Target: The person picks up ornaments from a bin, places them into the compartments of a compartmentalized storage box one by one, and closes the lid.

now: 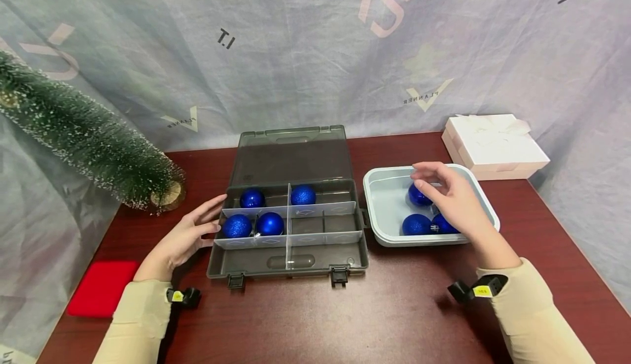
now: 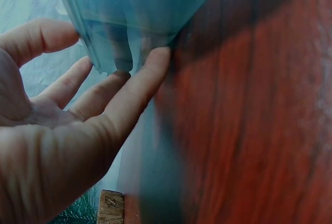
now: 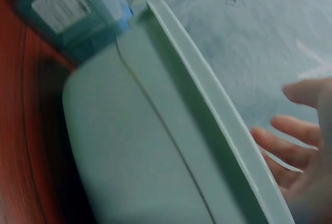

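Note:
In the head view the left hand (image 1: pixel 179 241) touches the left side of an open grey divided case (image 1: pixel 325 254), fingers spread along its edge; the left wrist view shows those fingertips against the case wall (image 2: pixel 119 6). Four blue balls lie in the case: two in the back row, such as the glittery ball (image 1: pixel 303 195), and two in the middle-left compartments. The right hand (image 1: pixel 451 197) is over the white tub (image 1: pixel 389 189), fingers slightly bent above a blue ball (image 1: pixel 419 195); contact is unclear. Two other balls, one of them glittery (image 1: pixel 416 225), lie nearer the tub's front.
A white gift box (image 1: pixel 500 142) stands behind the tub at the right. On the left a small snowy tree (image 1: pixel 98 139) leans with its wooden base (image 1: pixel 168 195) on the table, and a red item (image 1: pixel 103 288) lies near the left edge. The case lid (image 1: pixel 293 161) lies back.

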